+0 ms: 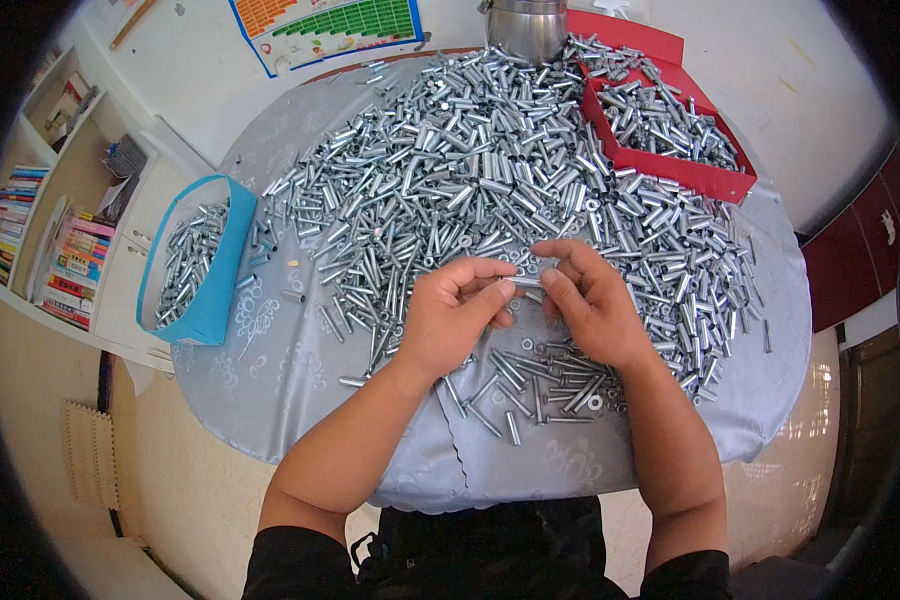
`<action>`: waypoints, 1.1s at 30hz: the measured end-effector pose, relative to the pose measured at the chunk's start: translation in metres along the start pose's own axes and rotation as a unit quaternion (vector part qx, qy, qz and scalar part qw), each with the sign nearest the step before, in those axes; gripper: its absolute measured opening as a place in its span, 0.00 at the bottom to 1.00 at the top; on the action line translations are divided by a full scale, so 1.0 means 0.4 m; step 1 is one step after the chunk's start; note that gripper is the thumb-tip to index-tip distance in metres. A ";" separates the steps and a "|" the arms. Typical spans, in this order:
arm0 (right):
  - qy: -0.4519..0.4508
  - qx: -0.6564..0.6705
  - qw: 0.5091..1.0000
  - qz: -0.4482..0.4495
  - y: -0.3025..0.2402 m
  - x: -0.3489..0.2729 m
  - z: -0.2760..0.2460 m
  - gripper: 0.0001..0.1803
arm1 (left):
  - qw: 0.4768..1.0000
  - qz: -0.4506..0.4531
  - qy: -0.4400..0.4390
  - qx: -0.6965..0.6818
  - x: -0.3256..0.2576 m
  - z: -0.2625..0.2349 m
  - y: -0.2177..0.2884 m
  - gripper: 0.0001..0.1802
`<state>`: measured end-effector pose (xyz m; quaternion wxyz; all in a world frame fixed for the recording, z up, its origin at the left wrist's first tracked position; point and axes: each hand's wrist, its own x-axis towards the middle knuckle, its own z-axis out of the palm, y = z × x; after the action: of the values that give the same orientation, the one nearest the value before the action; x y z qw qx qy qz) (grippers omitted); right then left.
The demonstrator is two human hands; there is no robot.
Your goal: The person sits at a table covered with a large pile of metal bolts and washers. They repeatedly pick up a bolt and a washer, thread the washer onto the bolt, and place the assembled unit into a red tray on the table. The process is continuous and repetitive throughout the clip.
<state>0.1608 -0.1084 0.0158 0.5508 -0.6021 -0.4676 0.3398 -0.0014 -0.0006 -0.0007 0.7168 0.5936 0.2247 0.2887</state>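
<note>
My left hand (pixel 454 312) is closed in a pinch, thumb against forefinger, on a small silver bolt (pixel 526 283) that points right. Facing it, my right hand (pixel 595 305) has its thumb and forefinger curved and apart, with the thumb tip close to the bolt's far end. Whether that thumb touches the bolt is too small to tell. Both hands hover over the near side of a big heap of silver bolts and metal sleeves (pixel 450 150). Below them, loose bolts (pixel 540 390) and a few washers (pixel 595 403) lie on the cloth.
A blue fabric bin (pixel 208 310) with metal pieces stands at the left. At the back right is a red box (pixel 670 170) filled with similar parts, beside a steel pot (pixel 526 32). The grey tablecloth (pixel 260 400) covers a round table. Bookshelves (pixel 70 215) stand further left.
</note>
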 end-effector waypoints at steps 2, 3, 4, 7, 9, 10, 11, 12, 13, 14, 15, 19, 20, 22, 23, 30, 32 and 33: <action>0.000 0.006 1.000 0.021 -0.007 0.000 -0.002 0.15 | 1.000 0.004 -0.002 0.000 0.000 0.001 0.002 0.10; 0.016 0.019 0.999 0.019 -0.003 0.001 0.000 0.15 | 1.000 0.001 -0.001 -0.003 0.001 0.003 0.002 0.10; 0.033 0.032 0.999 0.018 0.002 0.002 0.001 0.15 | 1.000 -0.001 0.001 -0.006 0.002 0.004 0.002 0.10; 0.014 0.008 0.999 -0.052 0.032 0.007 0.001 0.15 | 1.000 -0.003 0.003 -0.005 -0.001 0.002 0.003 0.10; 0.005 0.018 1.000 0.010 0.009 0.004 -0.005 0.15 | 1.000 -0.001 0.000 -0.002 0.000 0.002 0.004 0.10; 0.001 0.023 0.999 0.041 0.000 0.003 -0.007 0.15 | 1.000 0.001 -0.002 0.002 -0.001 0.003 0.006 0.10; 0.002 0.030 0.999 0.029 0.001 0.002 -0.006 0.15 | 1.000 0.002 -0.004 0.005 -0.002 0.004 0.008 0.10; 0.004 0.037 0.999 0.016 0.004 0.003 -0.004 0.15 | 1.000 0.004 -0.002 0.003 -0.002 0.004 0.006 0.10; 0.005 0.044 0.999 0.003 0.004 0.002 -0.003 0.15 | 1.000 0.006 0.000 0.001 -0.001 0.003 0.004 0.10; -0.006 0.033 0.999 0.003 0.004 0.002 -0.003 0.15 | 1.000 0.008 0.002 -0.001 0.001 0.002 0.002 0.10; -0.016 0.022 1.000 0.004 0.003 0.003 -0.004 0.15 | 1.000 0.006 0.002 0.001 0.000 0.002 0.002 0.10; -0.026 0.011 0.997 0.066 -0.023 0.001 -0.002 0.15 | 1.000 0.001 0.003 0.001 -0.001 -0.002 0.001 0.10; -0.004 0.018 0.999 0.031 -0.012 0.001 0.002 0.15 | 1.000 0.001 0.000 -0.002 0.000 0.001 0.001 0.10; 0.041 0.032 0.998 -0.038 0.021 0.003 0.011 0.15 | 1.000 -0.001 0.000 -0.005 0.003 0.006 0.001 0.10; 0.025 0.029 0.999 -0.022 0.014 0.003 0.009 0.14 | 1.000 -0.002 0.004 -0.006 0.003 0.004 0.001 0.10; 0.018 0.029 0.999 -0.018 0.015 0.002 0.008 0.14 | 1.000 0.000 0.000 0.004 0.000 0.004 0.003 0.10; 0.015 0.030 0.999 -0.017 0.016 0.002 0.007 0.15 | 1.000 0.001 0.003 -0.010 0.001 0.004 0.003 0.10; -0.001 0.033 0.999 0.015 0.004 0.000 -0.001 0.15 | 1.000 0.004 0.001 -0.001 0.000 0.001 0.003 0.10</action>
<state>0.1615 -0.1084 0.0144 0.5644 -0.5905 -0.4476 0.3639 -0.0011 -0.0008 0.0007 0.7160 0.5935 0.2231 0.2923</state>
